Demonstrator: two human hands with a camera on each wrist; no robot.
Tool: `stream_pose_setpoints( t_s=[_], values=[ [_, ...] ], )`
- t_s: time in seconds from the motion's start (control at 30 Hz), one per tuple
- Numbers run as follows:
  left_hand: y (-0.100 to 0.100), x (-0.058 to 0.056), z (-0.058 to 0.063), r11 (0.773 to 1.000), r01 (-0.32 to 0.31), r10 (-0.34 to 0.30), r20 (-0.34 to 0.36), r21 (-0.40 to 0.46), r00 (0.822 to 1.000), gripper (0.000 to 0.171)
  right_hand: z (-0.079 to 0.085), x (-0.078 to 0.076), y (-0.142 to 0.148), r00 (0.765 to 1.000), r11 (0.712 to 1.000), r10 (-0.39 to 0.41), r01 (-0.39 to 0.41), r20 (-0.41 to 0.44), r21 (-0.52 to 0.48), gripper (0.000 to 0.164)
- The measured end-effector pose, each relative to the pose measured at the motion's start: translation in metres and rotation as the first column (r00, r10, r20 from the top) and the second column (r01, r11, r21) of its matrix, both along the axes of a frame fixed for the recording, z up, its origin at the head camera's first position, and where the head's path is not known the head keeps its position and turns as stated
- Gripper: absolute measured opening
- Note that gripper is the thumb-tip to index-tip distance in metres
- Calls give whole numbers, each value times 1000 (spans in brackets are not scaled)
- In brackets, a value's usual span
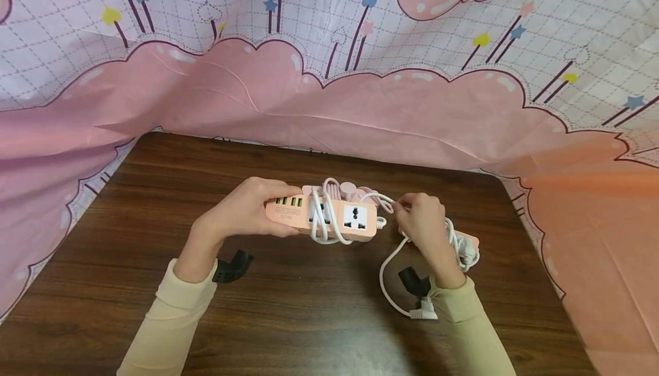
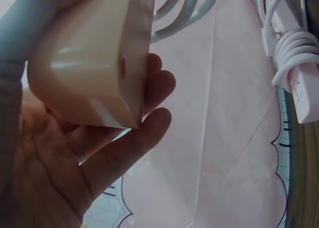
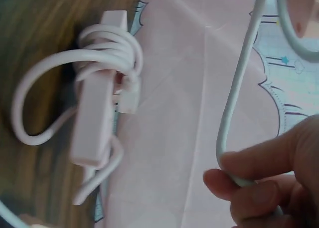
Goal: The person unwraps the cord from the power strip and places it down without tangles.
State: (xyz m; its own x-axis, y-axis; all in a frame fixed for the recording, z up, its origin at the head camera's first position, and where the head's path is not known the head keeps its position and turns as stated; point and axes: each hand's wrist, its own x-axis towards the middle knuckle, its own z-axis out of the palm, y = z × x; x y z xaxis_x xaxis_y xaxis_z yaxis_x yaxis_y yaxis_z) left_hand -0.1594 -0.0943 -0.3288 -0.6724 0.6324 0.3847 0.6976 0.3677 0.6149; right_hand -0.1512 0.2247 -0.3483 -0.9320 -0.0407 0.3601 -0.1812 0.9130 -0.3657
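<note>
My left hand grips the left end of a peach power strip, raised over the table with its USB ports and sockets facing up. White cord loops are wound around its middle. To its right, my right hand pinches the strip's white cord between thumb and fingers. From this hand the cord curves down to a white plug near the right wrist. In the left wrist view, fingers wrap the rounded peach end.
Behind the raised strip lies a pink power strip with its own cord coiled round it. Another peach power strip, wrapped in white cord, sits on the brown table, partly hidden by my right forearm. A pink patterned curtain hangs behind the table.
</note>
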Motion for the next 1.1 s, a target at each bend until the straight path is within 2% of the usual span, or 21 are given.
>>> stream_pose_setpoints(
  t_s=[0.13,0.23,0.33,0.43,0.53,0.67,0.77,0.83,0.93,1.03,1.1],
  values=[
    [3,0,-1,1000,2,-2,9,-5,1000,54,14,-2,-3,994,990,-30,15,-102,-141,14],
    [2,-2,-3,1000,12,-12,25,26,1000,55,23,-1,-3,981,964,-49,-3,-188,-267,12],
    [1,-3,-3,997,16,-16,10,72,1000,56,27,0,0,971,952,-70,-3,-228,-306,12],
    [-1,-3,0,993,7,-2,-39,117,999,56,25,1,5,984,974,-34,-6,-173,-226,11],
    [-1,-2,3,989,2,10,-81,150,997,53,16,3,8,996,992,69,-74,-48,-99,10],
    [-2,-3,7,987,-33,53,-126,160,991,49,4,9,9,976,977,206,-209,71,33,7],
    [-4,-3,8,988,-41,59,-120,148,991,50,-2,10,9,967,963,230,-242,108,114,8],
    [-5,-2,9,991,-19,32,-97,132,995,53,-3,6,8,973,967,199,-215,120,135,8],
    [-3,0,7,992,58,-52,-51,111,997,54,-3,-5,7,988,986,117,-127,96,104,10],
    [1,2,5,987,134,-133,-22,89,991,52,0,-17,10,1000,999,30,-30,4,22,14],
    [4,4,4,985,161,-162,2,67,987,50,4,-20,13,998,998,-17,13,-60,-62,16]
  ],
)
